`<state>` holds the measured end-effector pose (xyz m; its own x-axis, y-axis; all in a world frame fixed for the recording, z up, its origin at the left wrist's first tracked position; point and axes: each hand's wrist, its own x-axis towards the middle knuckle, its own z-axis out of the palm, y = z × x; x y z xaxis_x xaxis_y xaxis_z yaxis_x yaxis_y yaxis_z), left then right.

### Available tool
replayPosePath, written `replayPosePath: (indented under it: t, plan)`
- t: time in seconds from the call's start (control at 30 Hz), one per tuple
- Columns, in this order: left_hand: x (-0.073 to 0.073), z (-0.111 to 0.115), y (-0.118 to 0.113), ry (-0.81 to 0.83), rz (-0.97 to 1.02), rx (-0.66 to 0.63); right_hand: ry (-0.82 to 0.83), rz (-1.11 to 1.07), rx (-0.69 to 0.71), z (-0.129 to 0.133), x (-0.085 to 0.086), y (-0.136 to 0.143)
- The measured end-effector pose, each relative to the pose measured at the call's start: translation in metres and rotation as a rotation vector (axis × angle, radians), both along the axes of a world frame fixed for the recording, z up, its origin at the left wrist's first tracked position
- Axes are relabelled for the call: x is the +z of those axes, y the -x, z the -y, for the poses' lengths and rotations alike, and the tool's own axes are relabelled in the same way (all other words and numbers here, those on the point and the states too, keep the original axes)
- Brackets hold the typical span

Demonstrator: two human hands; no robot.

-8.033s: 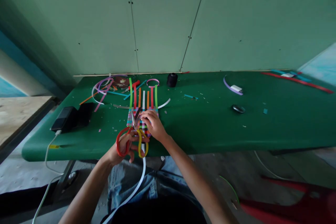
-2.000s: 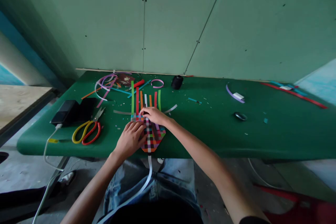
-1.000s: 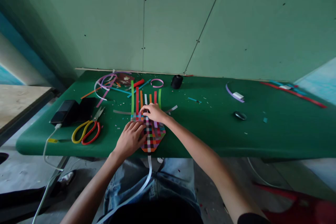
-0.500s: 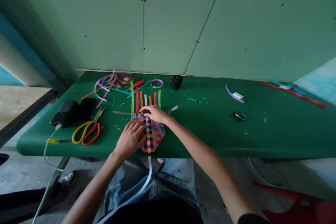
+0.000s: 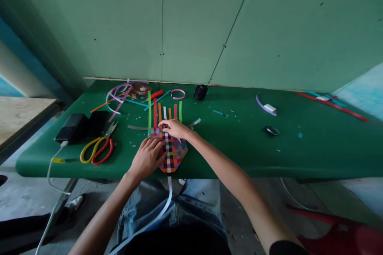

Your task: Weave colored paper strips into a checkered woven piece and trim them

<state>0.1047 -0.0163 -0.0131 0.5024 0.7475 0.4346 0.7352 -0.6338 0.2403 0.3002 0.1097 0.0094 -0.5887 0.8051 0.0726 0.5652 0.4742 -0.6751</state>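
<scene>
A multicoloured checked piece woven from flat strips (image 5: 178,154) lies at the table's front edge. Green, red, orange and white strip ends fan out from its far side, among them a long green end (image 5: 149,107). My left hand (image 5: 147,153) rests on its left part, fingers laid out flat. Over the far middle is my right hand (image 5: 175,128), fingers bent and thumb and forefinger closed in on the weave near a dark strip; the exact grip is partly hidden. A long white strip (image 5: 170,191) trails from the near end down across my lap.
Scissors (image 5: 103,143) with yellow and red handles lie left, near a black box (image 5: 72,128) with a white cable. Behind are loose purple strips (image 5: 119,95), a pink ring (image 5: 178,94) and a black spool (image 5: 200,92). A dark mouse-shaped object (image 5: 272,130) lies right.
The view has shifted slightly. Both hands stay in nearly the same places on the woven piece, with no clear change in their hold.
</scene>
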Motion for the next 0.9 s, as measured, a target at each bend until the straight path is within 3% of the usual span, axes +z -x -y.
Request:
replayPosePath:
  t: [0.37,0.57,0.67,0.77,0.9]
  plan:
    - [-0.001,0.000,0.000,-0.017,-0.008,0.003,-0.054,0.068,0.088,0.005,0.007,0.000]
    - [-0.005,0.001,0.000,-0.023,0.035,0.004,-0.404,0.145,-0.029,0.034,0.009,-0.011]
    - [-0.005,0.002,0.000,-0.024,0.052,0.007,-0.523,0.233,0.046,0.044,0.012,-0.018]
    - [-0.005,0.002,0.000,-0.024,0.056,0.014,-0.488,0.243,0.132,0.045,0.011,-0.020]
    - [-0.004,0.003,0.000,-0.023,0.062,0.024,-0.429,0.212,0.147,0.039,0.006,-0.017]
